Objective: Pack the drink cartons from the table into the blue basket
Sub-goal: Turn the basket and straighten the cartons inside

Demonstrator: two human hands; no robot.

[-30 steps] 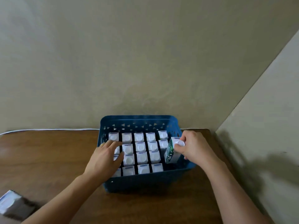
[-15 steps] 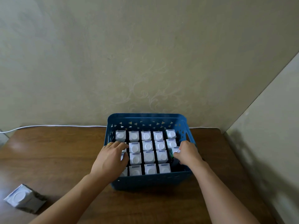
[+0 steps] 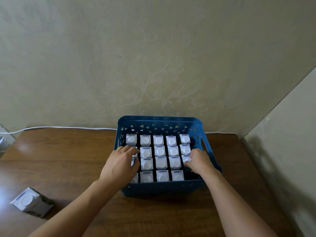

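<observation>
Right hand (image 3: 198, 161) curled round the capped top of a carton (image 3: 186, 159), seating it upright in the right column of the blue basket (image 3: 164, 188); left hand (image 3: 120, 165) flat, fingers straight, pressing on the left-column cartons (image 3: 146, 153). One loose carton (image 3: 32, 203) lying on its side on the table (image 3: 77, 159), well off to the near left. Closer to the left hand, so probably its reach.

left hand (image 3: 120, 164): palm down, fingers spread and nearly straight, a yellow ring on one finger | right hand (image 3: 199, 161): fingers curled, the fingertips pinch something small and white | both forearms: bare, they reach forward from the lower edge
</observation>
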